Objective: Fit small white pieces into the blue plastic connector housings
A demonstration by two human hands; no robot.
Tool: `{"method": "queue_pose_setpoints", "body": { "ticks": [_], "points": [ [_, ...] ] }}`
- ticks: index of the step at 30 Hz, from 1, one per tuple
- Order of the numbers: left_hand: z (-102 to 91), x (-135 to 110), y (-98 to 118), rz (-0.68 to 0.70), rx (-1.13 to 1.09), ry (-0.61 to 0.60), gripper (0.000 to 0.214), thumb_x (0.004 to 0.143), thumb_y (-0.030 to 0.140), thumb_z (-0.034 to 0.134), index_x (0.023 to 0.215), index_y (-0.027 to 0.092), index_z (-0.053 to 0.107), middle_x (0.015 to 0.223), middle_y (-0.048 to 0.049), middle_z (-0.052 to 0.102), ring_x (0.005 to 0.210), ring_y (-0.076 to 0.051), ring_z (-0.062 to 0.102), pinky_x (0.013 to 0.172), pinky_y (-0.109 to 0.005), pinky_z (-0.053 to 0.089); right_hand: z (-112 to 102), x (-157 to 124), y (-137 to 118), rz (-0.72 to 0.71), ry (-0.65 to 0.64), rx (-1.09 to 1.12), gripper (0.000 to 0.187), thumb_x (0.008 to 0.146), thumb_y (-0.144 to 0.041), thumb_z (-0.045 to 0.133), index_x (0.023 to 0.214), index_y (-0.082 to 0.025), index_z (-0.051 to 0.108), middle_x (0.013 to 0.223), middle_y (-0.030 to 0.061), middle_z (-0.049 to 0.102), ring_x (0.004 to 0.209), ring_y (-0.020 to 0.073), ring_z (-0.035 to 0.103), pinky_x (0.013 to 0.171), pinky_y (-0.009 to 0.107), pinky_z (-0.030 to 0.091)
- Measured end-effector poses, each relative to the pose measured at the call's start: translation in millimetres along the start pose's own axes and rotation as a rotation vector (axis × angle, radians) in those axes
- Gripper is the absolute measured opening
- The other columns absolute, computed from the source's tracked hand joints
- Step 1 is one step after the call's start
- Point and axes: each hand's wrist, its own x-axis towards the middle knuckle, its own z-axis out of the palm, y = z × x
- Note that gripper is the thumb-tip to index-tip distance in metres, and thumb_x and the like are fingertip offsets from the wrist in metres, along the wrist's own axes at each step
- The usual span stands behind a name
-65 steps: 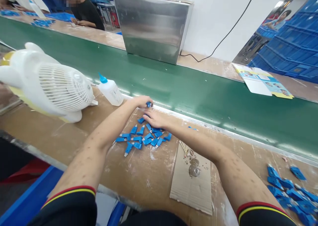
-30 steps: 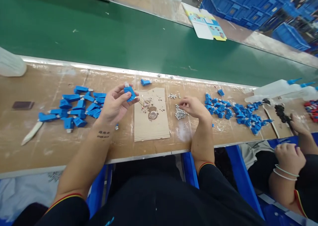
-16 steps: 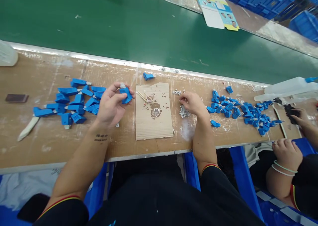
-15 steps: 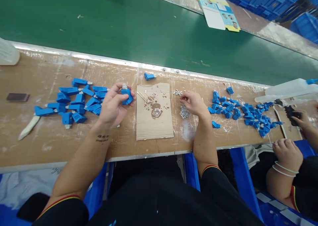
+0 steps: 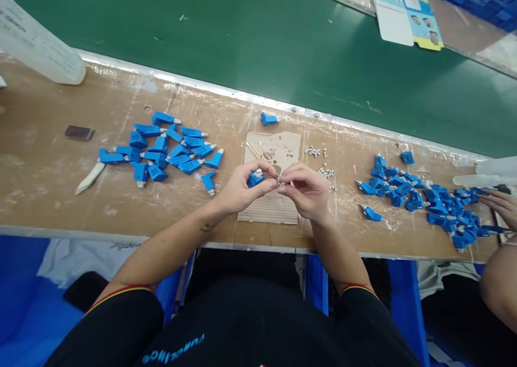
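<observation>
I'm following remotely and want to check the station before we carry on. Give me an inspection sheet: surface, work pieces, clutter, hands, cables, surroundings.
Surface: brown bench, scuffed; stained cardboard beneath the hands.
Work pieces: left blue pieces and right blue pieces in loose groups; lone blue piece beyond the cardboard; small grey bits to its right.
Clutter: thin sticks on the cardboard; pale tapered tool and dark block at left.
Hands: left hand holds a blue piece; right hand meets its fingertips, anything pinched there too small to identify.
Cables: nothing seen.
Surroundings: green strip behind; plastic bottle at left; co-worker's hand at right.
</observation>
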Motion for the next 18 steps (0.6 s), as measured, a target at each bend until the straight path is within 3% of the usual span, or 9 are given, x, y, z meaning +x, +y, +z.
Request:
{"method": "queue_pose_setpoints", "body": {
  "ticks": [6, 13, 18],
  "points": [
    [1.8, -3, 4, -0.089, 0.025, -0.067, 0.054, 0.079, 0.068, 0.085, 0.08, 0.016, 0.069, 0.059, 0.0028, 0.054, 0.052, -0.01, 0.045, 0.05, -0.024, 0.036, 2, -2, 4, -0.046, 0.035, -0.059, 0.013, 0.087, -0.036, 0.089, 0.09, -0.028, 0.079, 0.077, -0.0028, 0.072, 0.067, 0.0119, 0.066, 0.06, 0.027, 0.054],
    [1.2, -3, 8, -0.046, 0.06, -0.055, 0.046, 0.079, 0.061, 0.087, 0.073, 0.017, 0.074, 0.057, 0.0012, 0.055, 0.053, -0.011, 0.043, 0.051, -0.027, 0.035, -6, -10, 10, -0.173, 0.021, -0.372, 0.015, 0.089, -0.046, 0.085, 0.092, -0.031, 0.082, 0.074, -0.0007, 0.072, 0.061, 0.0149, 0.063, 0.059, 0.034, 0.055],
    [0.2, -3, 5, -0.062, 0.064, 0.003, 0.041, 0.081, 0.055, 0.085, 0.075, 0.017, 0.073, 0.055, 0.0015, 0.053, 0.052, -0.011, 0.042, 0.051, -0.028, 0.033, -9, -7, 6, -0.226, -0.062, -0.421, 0.012, 0.098, -0.034, 0.076, 0.108, -0.035, 0.083, 0.082, 0.0007, 0.076, 0.07, 0.0163, 0.068, 0.064, 0.034, 0.059]
  ]
}}
